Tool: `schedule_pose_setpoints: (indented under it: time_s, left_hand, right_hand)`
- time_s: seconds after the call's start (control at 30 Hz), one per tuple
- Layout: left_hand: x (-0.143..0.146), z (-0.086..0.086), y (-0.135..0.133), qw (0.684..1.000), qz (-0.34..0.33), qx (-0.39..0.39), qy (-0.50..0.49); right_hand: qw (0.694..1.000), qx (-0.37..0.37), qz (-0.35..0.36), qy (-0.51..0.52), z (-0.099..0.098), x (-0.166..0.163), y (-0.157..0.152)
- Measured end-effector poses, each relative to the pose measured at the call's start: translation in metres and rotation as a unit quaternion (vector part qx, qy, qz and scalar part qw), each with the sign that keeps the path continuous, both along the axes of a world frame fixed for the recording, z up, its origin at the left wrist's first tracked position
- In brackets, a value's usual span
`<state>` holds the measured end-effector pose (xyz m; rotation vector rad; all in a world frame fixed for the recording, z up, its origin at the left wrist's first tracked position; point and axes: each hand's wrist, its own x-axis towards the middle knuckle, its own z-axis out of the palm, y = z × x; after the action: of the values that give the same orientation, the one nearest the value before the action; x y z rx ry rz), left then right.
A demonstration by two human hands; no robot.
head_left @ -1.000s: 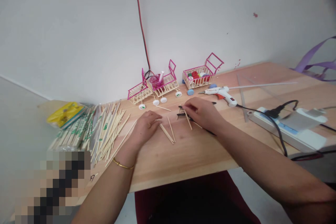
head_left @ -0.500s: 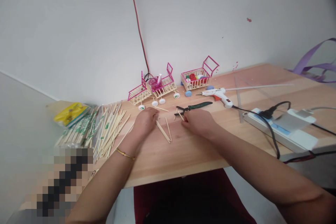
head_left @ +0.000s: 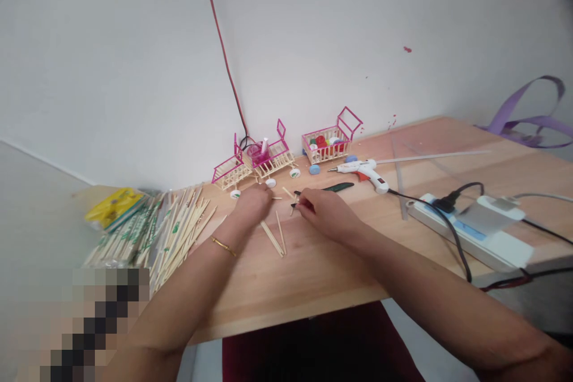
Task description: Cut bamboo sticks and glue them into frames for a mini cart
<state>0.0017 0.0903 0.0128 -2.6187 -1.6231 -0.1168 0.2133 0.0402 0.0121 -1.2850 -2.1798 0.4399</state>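
Note:
My left hand (head_left: 253,203) lies on the wooden table (head_left: 340,262) with its fingers curled, its fingertips by a short stick piece (head_left: 276,197); what it holds, if anything, is hidden. My right hand (head_left: 323,212) is pinched shut on a short wooden stick (head_left: 293,194) at the dark jaws of a green-handled cutter (head_left: 336,187). Two longer loose sticks (head_left: 274,237) lie on the table between my hands, just in front of them.
A heap of chopsticks (head_left: 176,230) and a yellow packet (head_left: 114,206) lie at the left. Three pink stick carts (head_left: 268,158) stand by the wall. A white glue gun (head_left: 364,168), clear ruler (head_left: 400,182) and power strip (head_left: 474,230) are at the right.
Both hands have moved farther from me, towards the carts. My right hand came off the cutter's handle, which now shows, and pinches at its jaws. The camera has swung a little to the right.

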Motion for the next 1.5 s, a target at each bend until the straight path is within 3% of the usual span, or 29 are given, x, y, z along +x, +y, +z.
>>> schedule_pose_setpoints:
  time_s: [0.23,0.27,0.33,0.43,0.5,0.57,0.9,1.03,1.23,1.33,1.43,1.5]
  left_hand:
    - [-0.007,0.004,-0.03,0.986,0.055,-0.014,-0.157]
    - [-0.005,0.003,-0.036,0.948,0.064,-0.068,-0.303]
    - [0.002,0.0,-0.047,0.824,0.071,-0.183,-0.532]
    - [0.012,-0.008,-0.059,0.669,0.085,-0.255,-0.693]
    - [0.015,-0.013,-0.064,0.618,0.085,-0.284,-0.728]
    - [0.016,-0.016,-0.066,0.6,0.081,-0.307,-0.734]
    - [0.015,-0.011,-0.072,0.622,0.071,-0.324,-0.709]
    - [0.014,-0.01,-0.072,0.643,0.074,-0.306,-0.699]
    - [0.011,-0.008,-0.073,0.666,0.082,-0.263,-0.693]
    - [0.011,-0.006,-0.074,0.715,0.065,-0.234,-0.656]
    - [0.014,-0.006,-0.076,0.791,0.026,-0.187,-0.581]
    - [0.017,-0.007,-0.078,0.842,-0.007,-0.138,-0.522]
  right_hand:
    - [0.993,-0.017,0.047,0.109,0.002,-0.005,-0.004]
    - [0.99,-0.026,0.051,0.128,0.002,-0.006,-0.005]
    - [0.983,-0.052,0.064,0.165,0.003,-0.009,-0.006]
    - [0.971,-0.088,0.084,0.207,0.001,-0.013,-0.008]
    - [0.962,-0.113,0.098,0.227,-0.001,-0.016,-0.008]
    - [0.957,-0.134,0.109,0.231,-0.003,-0.018,-0.008]
    - [0.96,-0.149,0.105,0.214,-0.008,-0.02,-0.006]
    - [0.951,-0.184,0.141,0.204,-0.005,-0.017,-0.005]
    - [0.956,-0.179,0.176,0.154,0.001,-0.011,-0.003]
    - [0.958,-0.159,0.176,0.163,0.0,-0.009,-0.001]
    - [0.958,-0.131,0.125,0.223,0.0,-0.007,-0.001]
    - [0.955,-0.118,0.127,0.241,0.001,-0.007,-0.002]
